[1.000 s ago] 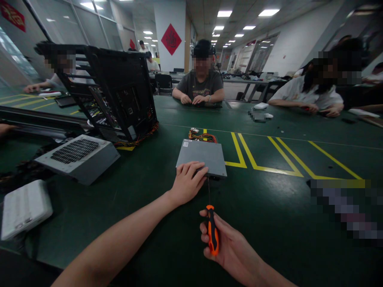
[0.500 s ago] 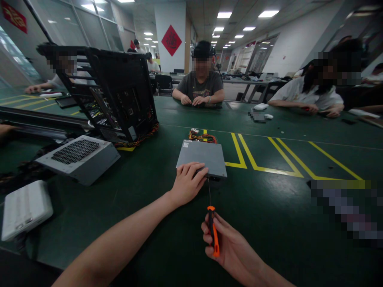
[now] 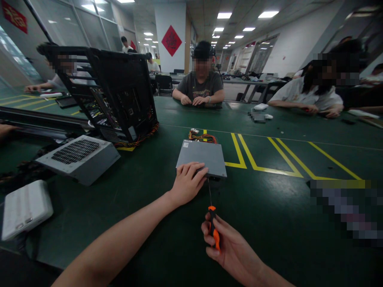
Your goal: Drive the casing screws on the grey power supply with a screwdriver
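One screwdriver point(image 3: 216, 235) sits gripped in my right fingers point(image 3: 217, 226); if its tip slips off the metal box point(image 3: 203, 153), it could jab my left fingers point(image 3: 194, 169), spread flat on top.

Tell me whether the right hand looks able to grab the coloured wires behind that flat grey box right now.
Probably not straight away: the right hand grips a screwdriver, and the grey power supply, with the left hand on it, sits in front of the wires.
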`<state>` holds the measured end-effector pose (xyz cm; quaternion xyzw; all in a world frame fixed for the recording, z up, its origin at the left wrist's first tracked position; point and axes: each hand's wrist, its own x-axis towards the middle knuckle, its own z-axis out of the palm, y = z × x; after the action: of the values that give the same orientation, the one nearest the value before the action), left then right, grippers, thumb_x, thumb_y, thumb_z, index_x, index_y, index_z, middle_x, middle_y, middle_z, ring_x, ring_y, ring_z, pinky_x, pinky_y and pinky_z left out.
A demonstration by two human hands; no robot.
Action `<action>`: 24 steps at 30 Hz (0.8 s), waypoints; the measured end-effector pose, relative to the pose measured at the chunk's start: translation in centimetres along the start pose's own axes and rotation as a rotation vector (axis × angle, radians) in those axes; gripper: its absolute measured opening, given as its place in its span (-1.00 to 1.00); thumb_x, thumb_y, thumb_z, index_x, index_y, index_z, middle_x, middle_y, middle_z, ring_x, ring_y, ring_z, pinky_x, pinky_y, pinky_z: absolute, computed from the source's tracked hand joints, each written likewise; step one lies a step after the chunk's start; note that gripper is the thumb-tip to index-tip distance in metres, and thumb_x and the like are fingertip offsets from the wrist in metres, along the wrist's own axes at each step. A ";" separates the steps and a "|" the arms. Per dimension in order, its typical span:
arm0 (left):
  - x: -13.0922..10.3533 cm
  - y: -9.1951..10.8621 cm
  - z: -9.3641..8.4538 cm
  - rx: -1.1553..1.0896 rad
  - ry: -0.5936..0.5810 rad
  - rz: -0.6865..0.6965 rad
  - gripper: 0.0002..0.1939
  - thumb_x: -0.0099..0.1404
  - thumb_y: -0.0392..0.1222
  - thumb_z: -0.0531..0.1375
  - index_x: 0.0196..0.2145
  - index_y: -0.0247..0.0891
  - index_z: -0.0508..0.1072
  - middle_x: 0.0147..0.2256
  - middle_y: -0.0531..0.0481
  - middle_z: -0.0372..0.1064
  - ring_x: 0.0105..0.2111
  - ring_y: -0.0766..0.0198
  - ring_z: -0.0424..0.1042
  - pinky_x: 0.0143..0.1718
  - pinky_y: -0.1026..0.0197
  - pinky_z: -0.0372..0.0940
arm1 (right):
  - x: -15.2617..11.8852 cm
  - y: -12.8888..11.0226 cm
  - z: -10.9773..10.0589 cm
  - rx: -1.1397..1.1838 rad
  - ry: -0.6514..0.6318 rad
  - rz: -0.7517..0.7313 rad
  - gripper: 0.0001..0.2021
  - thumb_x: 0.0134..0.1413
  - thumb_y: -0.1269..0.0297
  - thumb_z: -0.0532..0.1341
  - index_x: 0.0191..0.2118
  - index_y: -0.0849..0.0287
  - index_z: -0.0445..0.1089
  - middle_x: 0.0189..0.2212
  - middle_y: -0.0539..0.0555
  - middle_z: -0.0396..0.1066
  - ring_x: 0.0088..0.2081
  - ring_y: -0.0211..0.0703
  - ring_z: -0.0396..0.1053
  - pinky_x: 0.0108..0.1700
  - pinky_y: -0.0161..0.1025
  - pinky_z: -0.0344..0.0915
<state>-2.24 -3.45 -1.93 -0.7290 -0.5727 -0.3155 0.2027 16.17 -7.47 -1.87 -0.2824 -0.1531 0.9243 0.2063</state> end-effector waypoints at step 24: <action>0.0 0.1 0.0 0.011 0.003 -0.003 -0.73 0.24 -0.19 0.06 -0.08 -0.18 0.30 -0.07 -0.06 0.30 -0.04 0.18 0.20 -0.11 0.10 0.01 | 0.0 -0.1 0.2 -0.012 -0.002 -0.004 -0.91 -0.07 0.39 0.25 -0.36 0.23 0.36 -0.46 0.06 0.36 -0.52 -0.38 0.24 -0.53 -0.43 0.09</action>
<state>-2.16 -3.45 -1.91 -0.7264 -0.5753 -0.3136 0.2073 16.07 -7.47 -1.67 -0.2825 -0.1595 0.9232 0.2062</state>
